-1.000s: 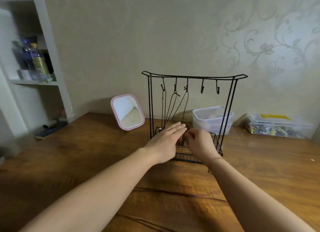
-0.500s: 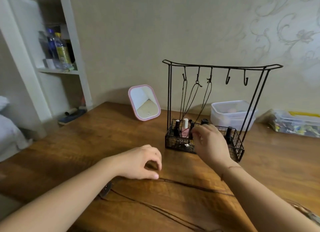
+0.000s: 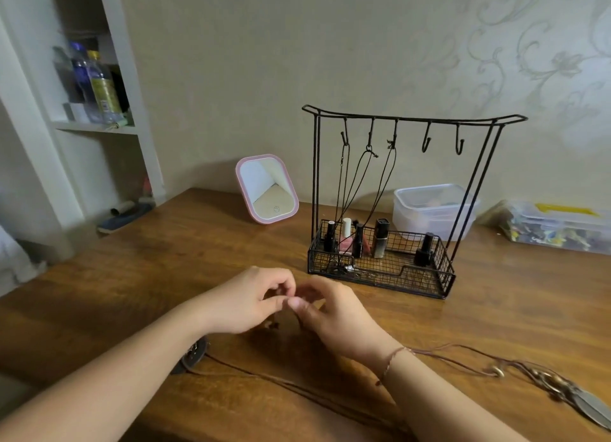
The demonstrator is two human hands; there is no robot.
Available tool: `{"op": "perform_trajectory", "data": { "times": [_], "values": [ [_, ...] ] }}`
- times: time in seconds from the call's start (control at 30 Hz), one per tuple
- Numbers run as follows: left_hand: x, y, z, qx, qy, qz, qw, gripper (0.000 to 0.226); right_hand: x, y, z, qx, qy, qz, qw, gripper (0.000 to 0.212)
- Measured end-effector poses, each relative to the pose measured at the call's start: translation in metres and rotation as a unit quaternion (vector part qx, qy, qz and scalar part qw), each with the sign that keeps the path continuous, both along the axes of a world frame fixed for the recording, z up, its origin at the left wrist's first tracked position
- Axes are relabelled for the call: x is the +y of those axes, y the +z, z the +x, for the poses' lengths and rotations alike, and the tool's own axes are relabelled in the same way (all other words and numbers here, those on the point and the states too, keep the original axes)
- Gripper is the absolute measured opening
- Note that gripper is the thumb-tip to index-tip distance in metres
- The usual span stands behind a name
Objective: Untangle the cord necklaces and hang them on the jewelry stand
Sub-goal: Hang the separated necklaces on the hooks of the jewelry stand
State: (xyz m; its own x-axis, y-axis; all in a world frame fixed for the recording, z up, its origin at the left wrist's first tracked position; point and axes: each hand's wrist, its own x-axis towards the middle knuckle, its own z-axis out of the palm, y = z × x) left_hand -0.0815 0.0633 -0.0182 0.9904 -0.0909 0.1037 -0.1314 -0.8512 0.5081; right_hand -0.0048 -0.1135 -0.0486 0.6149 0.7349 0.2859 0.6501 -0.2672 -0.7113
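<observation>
Both hands meet low over the wooden counter (image 3: 139, 276), in front of the jewelry stand (image 3: 410, 190). The left hand (image 3: 244, 301) has its fingers (image 3: 281, 284) curled in, thumb and forefinger tips pressed together on what looks like a thin brown cord (image 3: 299, 321). The right hand (image 3: 334, 312) faces it with fingers bent the same way, its thumb tip touching the left thumb; it seems to pinch the same cord, though the strand itself is too thin and blurred to trace between the fingertips. A small dark bead or knot (image 3: 272, 325) lies on the counter just below the hands.

More brown cord necklaces (image 3: 281, 380) trail across the near part of the counter, running under both forearms. One ends in a dark round pendant (image 3: 193, 355) beside the left forearm; another leads right to a metal leaf-shaped pendant (image 3: 588, 405) near the frame edge.

On the stand, three cords hang from the three left hooks (the two right hooks (image 3: 443, 140) carry nothing), their lower ends dropping into the wire basket (image 3: 439, 269) at the base, which also holds several small cosmetic bottles (image 3: 380, 238).

Behind stand a pink-framed mirror (image 3: 267, 188), a clear plastic tub (image 3: 433, 207) and a flat clear box (image 3: 558, 226). A white shelf (image 3: 96, 127) at left holds bottles.
</observation>
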Motion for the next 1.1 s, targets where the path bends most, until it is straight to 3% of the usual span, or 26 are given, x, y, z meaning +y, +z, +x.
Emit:
{"op": "perform_trajectory", "data": {
  "times": [0.1, 0.2, 0.3, 0.37, 0.47, 0.53, 0.57, 0.6, 0.67, 0.73, 0.8, 0.87, 0.97, 1.1],
  "values": [
    [-0.017, 0.022, 0.01, -0.034, -0.013, -0.111, 0.993, 0.012, -0.012, 0.012, 0.006, 0.157, 0.002, 0.129, 0.979, 0.017],
    [-0.025, 0.044, 0.025, -0.035, -0.002, -0.23, 0.973, 0.01, -0.038, 0.023, 0.016, 0.27, 0.032, 0.145, 0.951, 0.028],
    [-0.019, 0.071, 0.038, -0.046, 0.012, -0.376, 0.926, 0.012, -0.073, 0.033, 0.025, 0.244, 0.011, 0.115, 0.963, 0.034],
    [-0.01, 0.09, 0.042, -0.083, 0.016, -0.407, 0.909, 0.012, -0.097, 0.04, 0.029, 0.203, -0.027, 0.119, 0.971, 0.037],
    [-0.015, 0.109, 0.044, -0.117, -0.009, -0.263, 0.957, 0.012, -0.119, 0.05, 0.03, 0.047, -0.125, 0.112, 0.985, 0.038],
    [-0.039, 0.117, 0.045, -0.122, -0.06, -0.12, 0.983, 0.009, -0.117, 0.057, 0.027, -0.122, -0.21, 0.077, 0.967, 0.042],
    [-0.055, 0.121, 0.046, -0.121, -0.089, -0.075, 0.986, 0.008, -0.111, 0.061, 0.024, -0.153, -0.222, 0.098, 0.958, 0.054],
    [-0.069, 0.124, 0.047, -0.121, -0.115, -0.051, 0.985, 0.007, -0.102, 0.066, 0.019, -0.119, -0.195, 0.143, 0.963, 0.067],
    [-0.091, 0.128, 0.052, -0.131, -0.157, -0.048, 0.978, 0.007, -0.084, 0.076, 0.011, 0.053, -0.068, 0.222, 0.971, 0.078],
    [-0.096, 0.133, 0.058, -0.16, -0.154, -0.092, 0.971, 0.006, -0.072, 0.077, 0.005, 0.192, -0.001, 0.236, 0.953, 0.07],
    [-0.08, 0.138, 0.064, -0.19, -0.088, -0.173, 0.962, 0.008, -0.081, 0.074, 0.004, 0.251, 0.013, 0.237, 0.938, 0.058],
    [-0.048, 0.134, 0.069, -0.207, 0.01, -0.234, 0.95, 0.014, -0.106, 0.071, 0.011, 0.268, -0.002, 0.205, 0.941, 0.051],
    [0.017, 0.107, 0.068, -0.213, 0.144, -0.13, 0.958, 0.019, -0.152, 0.082, 0.025, 0.241, -0.035, 0.127, 0.962, 0.041],
    [0.041, 0.061, 0.051, -0.001, 0.132, 0.082, 0.988, 0.016, -0.16, 0.108, 0.026, 0.159, -0.022, 0.055, 0.985, 0.027]
  ]
}}
